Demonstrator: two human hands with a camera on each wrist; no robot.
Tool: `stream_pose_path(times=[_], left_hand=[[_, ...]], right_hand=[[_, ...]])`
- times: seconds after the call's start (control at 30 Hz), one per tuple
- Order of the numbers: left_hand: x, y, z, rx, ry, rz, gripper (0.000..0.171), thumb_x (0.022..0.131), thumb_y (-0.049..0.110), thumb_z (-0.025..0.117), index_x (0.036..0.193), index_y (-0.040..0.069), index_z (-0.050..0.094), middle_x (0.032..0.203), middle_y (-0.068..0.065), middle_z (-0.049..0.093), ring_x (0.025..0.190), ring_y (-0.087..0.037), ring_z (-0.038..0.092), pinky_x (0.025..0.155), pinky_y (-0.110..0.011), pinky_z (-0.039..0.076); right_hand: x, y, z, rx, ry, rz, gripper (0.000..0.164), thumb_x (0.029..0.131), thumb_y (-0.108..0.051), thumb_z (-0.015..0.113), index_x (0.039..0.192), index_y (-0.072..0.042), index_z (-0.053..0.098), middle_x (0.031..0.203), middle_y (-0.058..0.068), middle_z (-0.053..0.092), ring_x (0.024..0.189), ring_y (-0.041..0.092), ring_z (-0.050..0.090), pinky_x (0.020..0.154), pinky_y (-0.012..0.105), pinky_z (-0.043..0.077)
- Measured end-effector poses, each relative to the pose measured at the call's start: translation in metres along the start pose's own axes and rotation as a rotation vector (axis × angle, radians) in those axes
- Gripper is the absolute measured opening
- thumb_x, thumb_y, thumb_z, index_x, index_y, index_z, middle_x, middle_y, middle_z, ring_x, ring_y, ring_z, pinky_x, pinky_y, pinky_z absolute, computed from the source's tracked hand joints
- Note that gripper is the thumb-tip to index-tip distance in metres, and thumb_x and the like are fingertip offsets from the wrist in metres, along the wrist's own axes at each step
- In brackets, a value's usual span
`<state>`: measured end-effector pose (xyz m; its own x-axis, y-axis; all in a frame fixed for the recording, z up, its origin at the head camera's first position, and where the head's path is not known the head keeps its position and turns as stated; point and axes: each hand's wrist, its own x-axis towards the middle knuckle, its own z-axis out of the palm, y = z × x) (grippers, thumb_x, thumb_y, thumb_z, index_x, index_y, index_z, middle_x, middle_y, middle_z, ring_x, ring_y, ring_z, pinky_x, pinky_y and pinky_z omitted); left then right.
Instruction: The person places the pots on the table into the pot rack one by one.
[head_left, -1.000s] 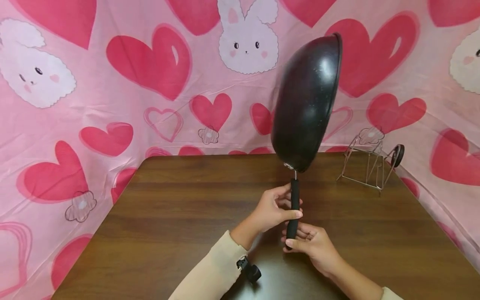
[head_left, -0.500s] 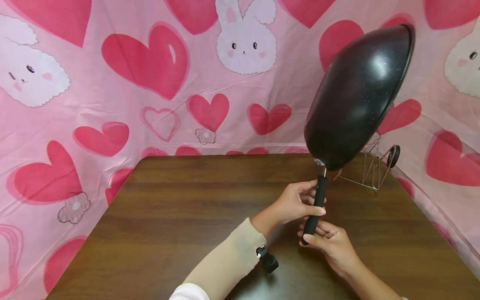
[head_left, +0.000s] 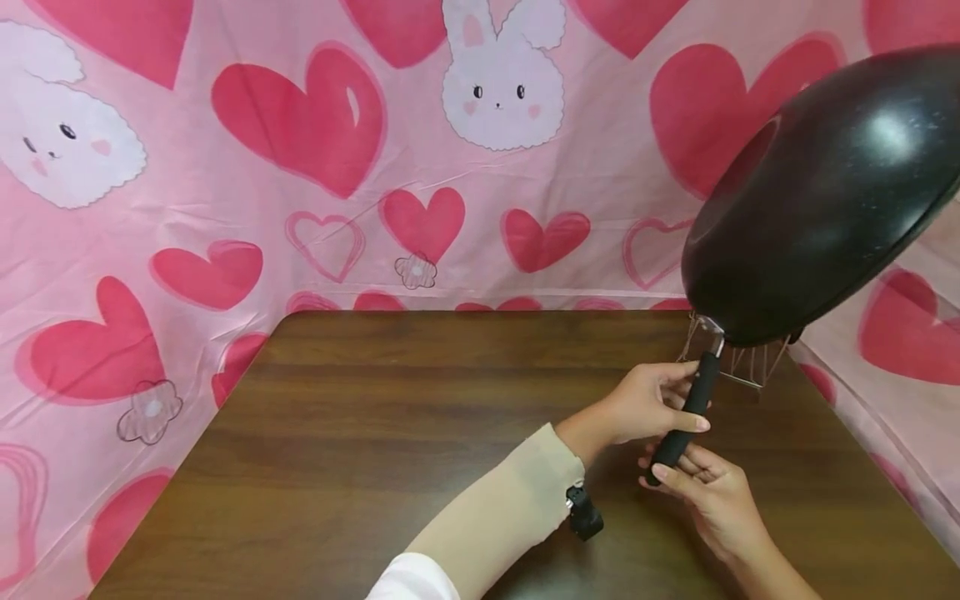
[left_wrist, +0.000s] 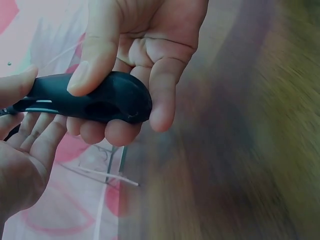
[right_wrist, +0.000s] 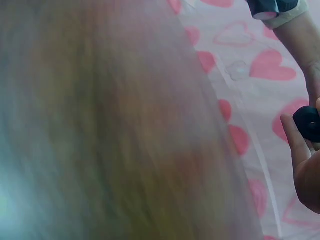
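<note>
A black wok (head_left: 817,208), dark underside toward me, is held up above the table and tilted to the right, its far rim cut off by the frame. My left hand (head_left: 648,404) pinches the upper part of the black handle (head_left: 701,387) between thumb and fingers. Below it, my right hand (head_left: 712,492) grips the handle's lower end, thumb on top. The left wrist view has both hands on the handle (left_wrist: 110,97), with the right hand (left_wrist: 155,35) at its rounded tip. At the right wrist view's edge, the right hand (right_wrist: 307,175) shows beneath the handle end (right_wrist: 306,122).
Behind the wok, partly hidden, a wire rack (head_left: 742,381) stands at the far right of the brown wooden table (head_left: 360,433). Pink cloth (head_left: 457,242) with hearts and rabbits hangs around the table. A black strap mount (head_left: 585,512) sits on the left wrist.
Both hands have carried the wok to the right, keeping their grip on the handle. The wok has tilted further rightward and now covers most of the wire rack.
</note>
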<state>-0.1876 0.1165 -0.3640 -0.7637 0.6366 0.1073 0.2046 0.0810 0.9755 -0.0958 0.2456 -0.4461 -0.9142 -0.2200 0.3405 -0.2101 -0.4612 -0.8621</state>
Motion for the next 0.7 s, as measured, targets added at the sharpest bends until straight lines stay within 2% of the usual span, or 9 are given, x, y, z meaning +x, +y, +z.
stream_pose_path(times=[0.17, 0.37, 0.53, 0.7], left_hand=[[0.019, 0.006, 0.016, 0.034, 0.003, -0.010, 0.071, 0.078, -0.003, 0.078, 0.142, 0.013, 0.051, 0.095, 0.002, 0.070, 0.076, -0.001, 0.064, 0.070, -0.015, 0.051], [0.037, 0.007, 0.028, 0.076, 0.026, -0.024, 0.073, 0.079, -0.001, 0.078, 0.144, 0.017, 0.050, 0.095, 0.004, 0.068, 0.077, 0.000, 0.062, 0.068, -0.014, 0.050], [0.042, 0.001, 0.037, 0.078, 0.035, -0.081, 0.071, 0.080, -0.001, 0.078, 0.142, 0.021, 0.052, 0.089, 0.006, 0.068, 0.075, -0.001, 0.063, 0.068, -0.014, 0.049], [0.043, -0.005, 0.041, 0.019, 0.044, -0.133, 0.067, 0.081, -0.003, 0.076, 0.140, 0.020, 0.054, 0.089, 0.002, 0.070, 0.074, -0.003, 0.064, 0.069, -0.017, 0.050]], right_hand=[[0.001, -0.010, -0.016, -0.001, -0.007, -0.062, 0.039, 0.089, 0.029, 0.038, 0.123, 0.019, 0.054, 0.114, 0.018, 0.068, 0.105, 0.028, 0.067, 0.082, 0.042, 0.054], [0.003, -0.017, -0.031, -0.001, 0.002, -0.070, 0.039, 0.089, 0.029, 0.037, 0.123, 0.020, 0.054, 0.114, 0.020, 0.068, 0.104, 0.028, 0.067, 0.081, 0.043, 0.055], [-0.003, -0.015, -0.037, -0.006, 0.044, -0.039, 0.039, 0.090, 0.027, 0.039, 0.125, 0.018, 0.054, 0.112, 0.019, 0.069, 0.101, 0.027, 0.068, 0.079, 0.041, 0.056], [-0.008, -0.013, -0.039, -0.028, 0.101, 0.004, 0.041, 0.091, 0.025, 0.042, 0.123, 0.009, 0.061, 0.109, 0.014, 0.071, 0.098, 0.025, 0.069, 0.076, 0.040, 0.057]])
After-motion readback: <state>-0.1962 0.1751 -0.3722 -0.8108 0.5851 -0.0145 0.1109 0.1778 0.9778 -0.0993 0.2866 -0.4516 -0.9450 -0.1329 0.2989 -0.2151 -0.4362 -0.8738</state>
